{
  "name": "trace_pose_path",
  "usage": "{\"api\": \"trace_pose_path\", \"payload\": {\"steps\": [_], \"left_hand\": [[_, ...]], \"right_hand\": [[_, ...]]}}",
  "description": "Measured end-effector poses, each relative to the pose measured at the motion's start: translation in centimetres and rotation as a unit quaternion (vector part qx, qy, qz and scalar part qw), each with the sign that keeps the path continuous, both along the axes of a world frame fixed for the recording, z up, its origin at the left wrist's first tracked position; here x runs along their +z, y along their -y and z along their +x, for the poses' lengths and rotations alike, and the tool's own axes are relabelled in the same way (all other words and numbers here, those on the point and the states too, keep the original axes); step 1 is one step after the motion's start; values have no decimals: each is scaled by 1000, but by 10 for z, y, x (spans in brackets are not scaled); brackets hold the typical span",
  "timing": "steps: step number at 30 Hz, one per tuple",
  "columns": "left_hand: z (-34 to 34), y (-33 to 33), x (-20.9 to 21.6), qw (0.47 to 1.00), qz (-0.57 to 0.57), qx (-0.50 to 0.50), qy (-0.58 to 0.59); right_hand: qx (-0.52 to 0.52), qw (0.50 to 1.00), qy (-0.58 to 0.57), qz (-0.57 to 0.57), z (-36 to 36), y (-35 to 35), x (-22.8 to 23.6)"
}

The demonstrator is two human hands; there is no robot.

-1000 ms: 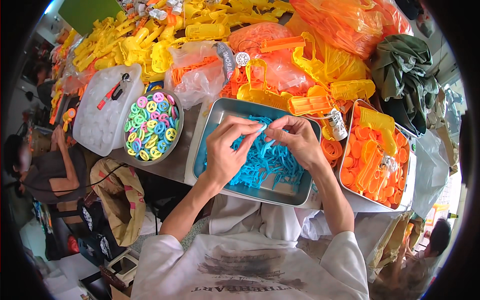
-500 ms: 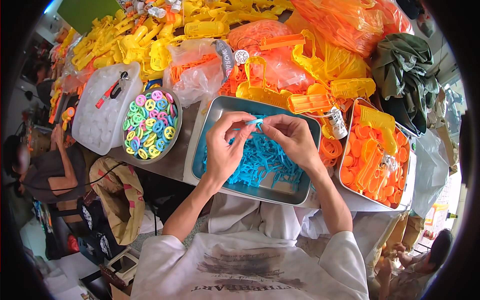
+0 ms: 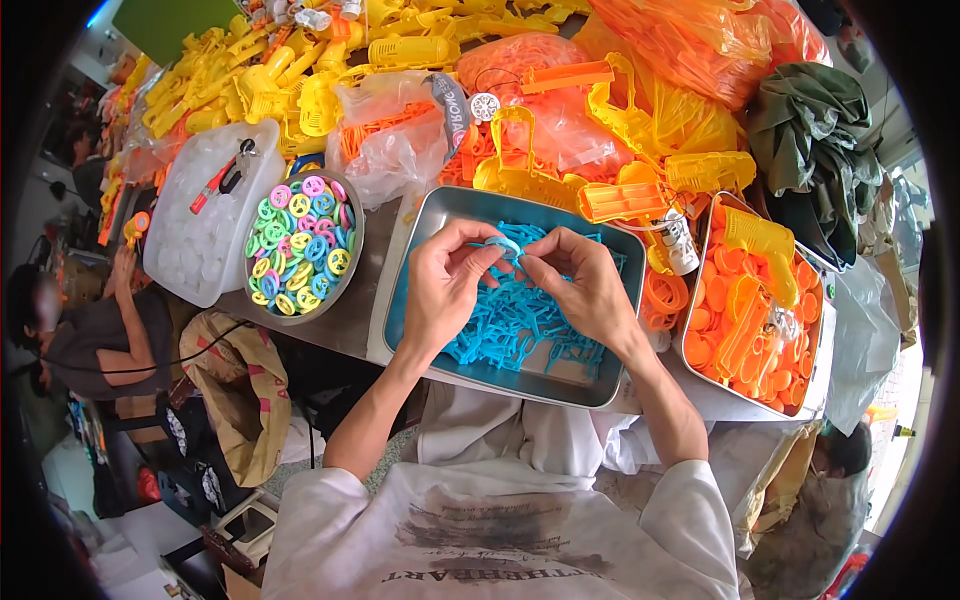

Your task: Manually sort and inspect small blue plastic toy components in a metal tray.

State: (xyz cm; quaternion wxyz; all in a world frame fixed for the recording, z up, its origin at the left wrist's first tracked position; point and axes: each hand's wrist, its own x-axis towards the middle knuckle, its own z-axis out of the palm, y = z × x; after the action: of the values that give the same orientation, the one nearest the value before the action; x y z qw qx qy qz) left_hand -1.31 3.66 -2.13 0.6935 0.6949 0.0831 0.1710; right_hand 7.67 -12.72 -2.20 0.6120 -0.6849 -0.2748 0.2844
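Observation:
Over the metal tray (image 3: 398, 325), both hands meet at a small light-blue plastic wheel (image 3: 503, 245). My left hand (image 3: 445, 290) pinches the wheel between thumb and fingers. My right hand (image 3: 588, 290) is closed at its right side, fingertips pressed around a bit of blue plastic (image 3: 517, 263) touching the wheel; its exact shape is partly hidden. Thin blue plastic pieces (image 3: 500, 325) lie heaped in the tray beneath my hands. Left of the tray, an oval bowl (image 3: 350, 262) holds pink, yellow, green and blue wheels (image 3: 298, 247) of similar size.
A white tub (image 3: 165, 230) of translucent parts with a red-handled tool stands far left. At the right is a tray of orange parts (image 3: 745, 330). Yellow parts (image 3: 270, 90) and orange bags (image 3: 690, 45) crowd the back. Another person (image 3: 105, 335) sits at the left.
The light-blue wheel has tilted, now showing more of its round face. Both hands have shifted only slightly. At the lower right, another person has changed posture.

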Motion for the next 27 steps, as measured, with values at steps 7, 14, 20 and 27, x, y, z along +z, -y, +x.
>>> {"api": "trace_pose_path", "payload": {"steps": [7, 14, 20, 27], "left_hand": [[0, 0, 0, 999, -25, -21, -16], [2, -2, -5, 998, -21, -38, -50], [0, 11, -6, 1000, -22, -10, 11], [0, 8, -3, 998, -19, -21, -51]], "right_hand": [[9, 1000, -6, 6, 1, -1, 2], [1, 999, 41, -23, 4, 2, 2], [-30, 997, -40, 57, 3, 0, -4], [-67, 995, 4, 69, -5, -2, 0]]}}
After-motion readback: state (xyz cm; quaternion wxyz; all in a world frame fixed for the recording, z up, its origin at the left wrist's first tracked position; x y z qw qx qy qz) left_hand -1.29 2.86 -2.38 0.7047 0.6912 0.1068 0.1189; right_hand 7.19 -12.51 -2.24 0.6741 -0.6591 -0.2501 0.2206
